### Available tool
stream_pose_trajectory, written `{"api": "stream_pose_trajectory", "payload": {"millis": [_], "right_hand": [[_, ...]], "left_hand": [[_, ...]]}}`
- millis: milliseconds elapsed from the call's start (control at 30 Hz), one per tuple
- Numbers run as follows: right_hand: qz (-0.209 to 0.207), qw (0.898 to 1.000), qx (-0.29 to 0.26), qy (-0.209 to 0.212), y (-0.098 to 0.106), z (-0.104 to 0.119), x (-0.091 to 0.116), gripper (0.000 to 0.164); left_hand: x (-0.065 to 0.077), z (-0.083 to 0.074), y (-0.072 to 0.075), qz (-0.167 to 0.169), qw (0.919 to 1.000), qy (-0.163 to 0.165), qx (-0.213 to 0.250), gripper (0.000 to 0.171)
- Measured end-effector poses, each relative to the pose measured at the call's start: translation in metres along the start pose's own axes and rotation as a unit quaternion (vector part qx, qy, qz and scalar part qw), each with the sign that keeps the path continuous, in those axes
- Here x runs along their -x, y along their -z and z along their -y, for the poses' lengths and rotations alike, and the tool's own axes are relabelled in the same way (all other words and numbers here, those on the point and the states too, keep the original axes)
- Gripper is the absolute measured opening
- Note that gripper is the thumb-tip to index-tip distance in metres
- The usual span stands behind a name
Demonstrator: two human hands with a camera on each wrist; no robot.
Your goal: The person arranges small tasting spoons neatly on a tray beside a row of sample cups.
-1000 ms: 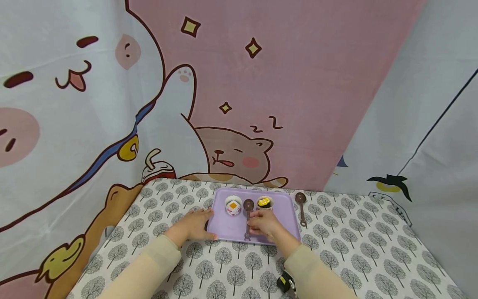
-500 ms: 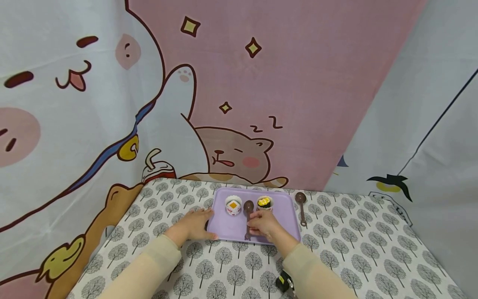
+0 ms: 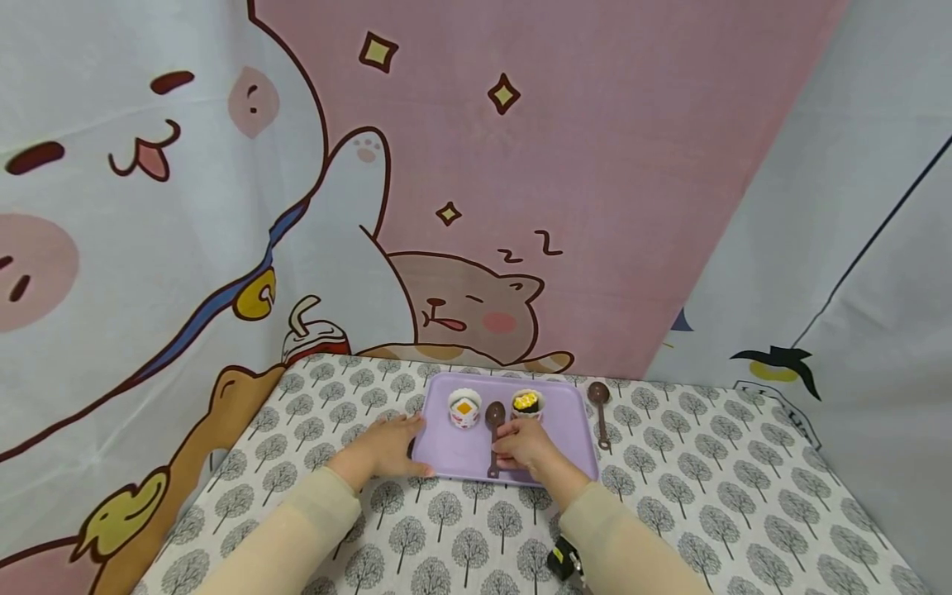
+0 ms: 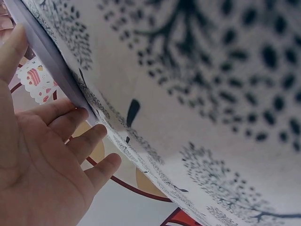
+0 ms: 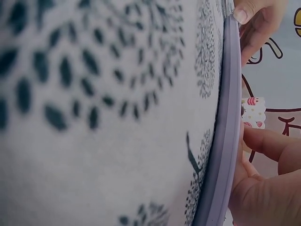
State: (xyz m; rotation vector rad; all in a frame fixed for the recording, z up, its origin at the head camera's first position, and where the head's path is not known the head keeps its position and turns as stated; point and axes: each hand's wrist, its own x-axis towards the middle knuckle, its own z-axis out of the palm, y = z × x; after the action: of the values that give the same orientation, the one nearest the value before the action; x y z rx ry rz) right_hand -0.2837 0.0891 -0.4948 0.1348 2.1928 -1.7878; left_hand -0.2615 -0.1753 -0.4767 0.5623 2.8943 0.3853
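Note:
My left hand (image 3: 394, 446) touches the left edge of a lilac tray (image 3: 454, 459), its fingers extended; the left wrist view shows the fingertips at the tray's rim. On the tray, my right hand (image 3: 525, 448) pinches the handle of a brown round-bowled spoon (image 3: 495, 413), whose bowl points to the far side. Left of the spoon stands a small patterned paper cup (image 3: 464, 420) with a white top and an orange square. Right of it, just beyond my right fingers, is another cup with a yellow and black filling (image 3: 526, 403). In the right wrist view, the tray's rim hides the spoon's handle.
A second brown spoon (image 3: 599, 413) lies on the cloth right of the tray. The tree-patterned tablecloth (image 3: 669, 487) spreads around it. A black object with a yellow mark (image 3: 561, 560) is by the right sleeve. A cartoon-printed curtain (image 3: 632, 207) rises behind the table.
The spoon's bowl has shifted very slightly toward me, with my right hand staying at its handle. The left hand, tray and cups look unmoved.

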Motion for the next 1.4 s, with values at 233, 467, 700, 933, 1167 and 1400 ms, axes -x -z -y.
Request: {"api": "stream_pose_trajectory", "payload": {"millis": [233,467,700,933,1167,1400], "right_hand": [[-0.007,1.000,0.018,0.005,-0.0032,0.0018,-0.0002,0.025],[-0.016,0.999,0.037,0.013,-0.0051,0.0014,-0.0027,0.024],[-0.027,0.999,0.040,0.018,-0.0064,0.0003,-0.0025,0.025],[-0.034,0.999,0.037,0.011,-0.0072,0.0009,-0.0032,0.028],[-0.040,0.999,0.032,0.010,-0.0065,0.0017,-0.0057,0.030],[-0.034,0.999,0.029,0.015,-0.0066,0.0023,-0.0062,0.031]], "left_hand": [[0.0004,-0.0012,0.0007,0.002,1.0000,-0.003,0.004,0.100],[0.0006,-0.0004,-0.0005,0.001,1.0000,0.000,0.003,0.100],[0.0003,0.0001,-0.0013,0.002,1.0000,0.001,0.001,0.100],[0.0006,-0.0002,-0.0007,0.003,1.0000,0.000,0.002,0.099],[0.0000,0.0006,-0.0007,0.002,1.0000,0.000,0.007,0.099],[-0.0006,0.0005,-0.0008,0.004,0.9999,0.003,0.011,0.100]]}}
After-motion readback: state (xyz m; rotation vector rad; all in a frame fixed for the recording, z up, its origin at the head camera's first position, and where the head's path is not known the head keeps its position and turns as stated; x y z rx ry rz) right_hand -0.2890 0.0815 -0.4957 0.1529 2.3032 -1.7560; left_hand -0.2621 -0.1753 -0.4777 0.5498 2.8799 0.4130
